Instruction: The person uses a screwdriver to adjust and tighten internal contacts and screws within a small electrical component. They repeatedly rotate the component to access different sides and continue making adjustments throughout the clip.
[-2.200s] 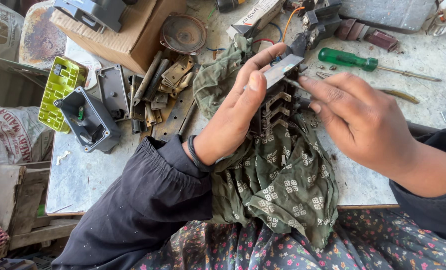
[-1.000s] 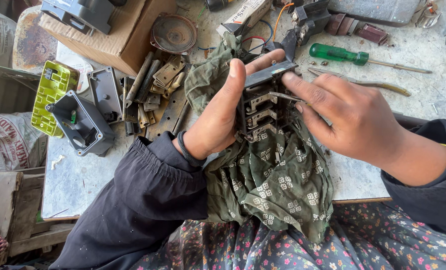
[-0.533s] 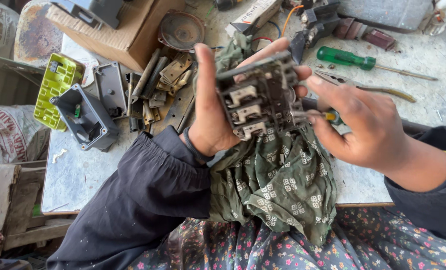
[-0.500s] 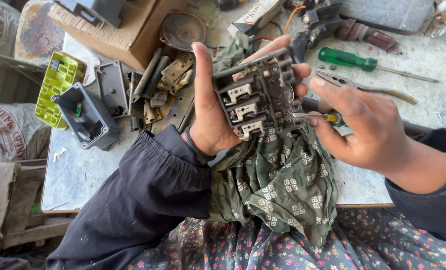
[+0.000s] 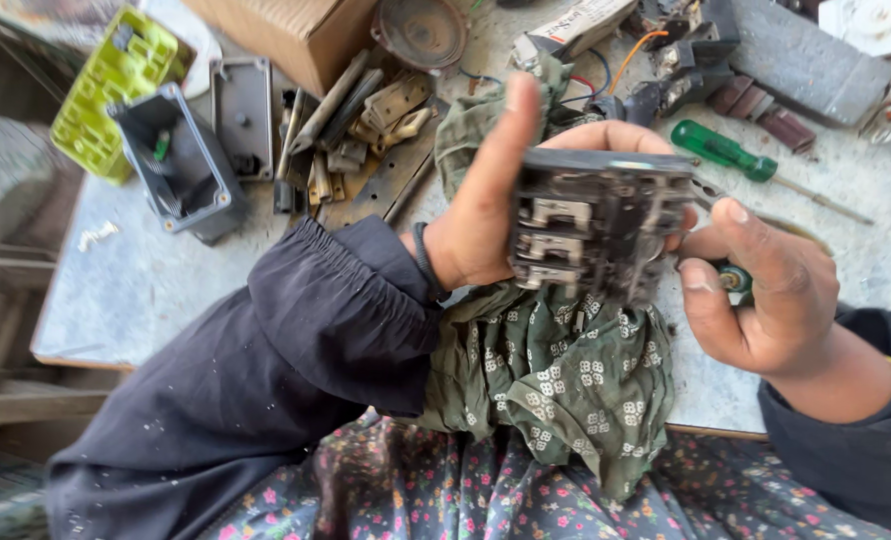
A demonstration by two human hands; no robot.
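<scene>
My left hand [image 5: 486,210] grips a dark, dirty electrical switch block [image 5: 596,225] with metal contacts facing me, thumb up along its left edge and fingers behind it. My right hand [image 5: 766,290] is just to its right, fingers curled around a small screwdriver with a green and yellow handle [image 5: 734,278] whose tip reaches toward the block's right side. A green patterned cloth [image 5: 566,370] lies under both hands and hangs over the table's front edge.
On the grey worktable [image 5: 156,300] lie a green-handled screwdriver [image 5: 721,150], a grey plastic box [image 5: 176,170], a yellow-green part [image 5: 106,90], a cardboard box [image 5: 296,35], several metal strips [image 5: 366,120], a round rusty part [image 5: 418,30] and wired parts [image 5: 666,70].
My left hand has lifted the switch block and turned it so its contacts face me. My right hand has drawn back to the block's right side with the small screwdriver.
</scene>
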